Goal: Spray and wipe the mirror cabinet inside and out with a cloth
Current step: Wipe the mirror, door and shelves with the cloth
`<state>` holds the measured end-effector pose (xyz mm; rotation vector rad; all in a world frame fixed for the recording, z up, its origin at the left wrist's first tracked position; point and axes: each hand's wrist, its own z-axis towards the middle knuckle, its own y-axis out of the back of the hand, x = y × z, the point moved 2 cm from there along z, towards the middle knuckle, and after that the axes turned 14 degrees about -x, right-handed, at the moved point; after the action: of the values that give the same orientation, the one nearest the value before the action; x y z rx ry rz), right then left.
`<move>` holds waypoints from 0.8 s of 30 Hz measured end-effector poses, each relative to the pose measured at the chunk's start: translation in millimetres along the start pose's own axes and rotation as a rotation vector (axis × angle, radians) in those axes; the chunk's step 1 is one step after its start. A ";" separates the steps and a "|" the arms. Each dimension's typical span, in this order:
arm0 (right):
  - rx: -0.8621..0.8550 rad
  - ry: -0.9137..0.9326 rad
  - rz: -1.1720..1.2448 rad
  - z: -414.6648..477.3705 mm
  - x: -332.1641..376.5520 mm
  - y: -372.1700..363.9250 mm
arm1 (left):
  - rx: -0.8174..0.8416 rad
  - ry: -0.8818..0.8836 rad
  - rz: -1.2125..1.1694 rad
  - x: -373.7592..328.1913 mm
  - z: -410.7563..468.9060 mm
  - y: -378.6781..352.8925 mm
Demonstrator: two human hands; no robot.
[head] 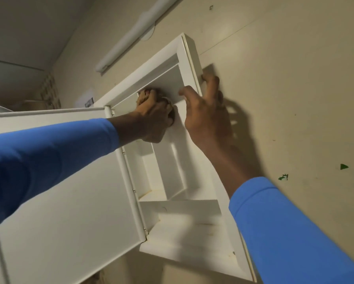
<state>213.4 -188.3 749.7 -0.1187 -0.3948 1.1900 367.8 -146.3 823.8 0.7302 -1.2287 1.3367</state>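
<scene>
Two hands reach up into a white cabinet [189, 58] fixed to a beige wall [295, 78], seen from below by the head camera. Its door [65, 191] stands swung open to the left. In the upper compartment, the left hand [153, 117] is fisted tight around a bunched tan cloth [144, 95], pressing it against the inside near the top. Just beside it, the right hand [208, 111] grips the cabinet's right edge, fingers [212, 85] spread and hooked around the frame. Both sleeves are blue.
</scene>
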 end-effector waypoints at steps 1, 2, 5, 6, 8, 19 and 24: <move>-0.008 0.009 -0.005 0.5 -0.9 0.9 | 0.015 0.020 0.016 2.1 -6.8 21.7; -0.013 0.011 -0.009 -0.5 -1.0 1.0 | 0.034 -0.006 0.029 0.5 -10.9 31.7; -0.014 0.027 -0.009 -0.9 0.7 1.3 | 0.130 -0.012 0.094 -13.7 -31.6 42.8; -0.010 0.028 -0.012 -0.9 0.8 2.1 | 0.136 -0.028 0.079 -24.8 -36.1 39.4; -0.003 0.027 -0.017 -0.6 0.5 3.3 | 0.095 -0.133 -0.030 -56.6 -43.4 36.2; 0.045 0.102 -0.077 2.4 0.4 7.3 | -0.353 -0.109 -0.437 -166.4 -69.5 30.3; 0.042 0.123 -0.080 1.6 -1.1 10.6 | -0.261 -0.154 -0.525 -139.4 -84.1 34.6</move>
<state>203.2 -185.4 747.8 -0.1377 -0.2641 1.1057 379.9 -105.1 663.0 0.9009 -1.1953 0.6876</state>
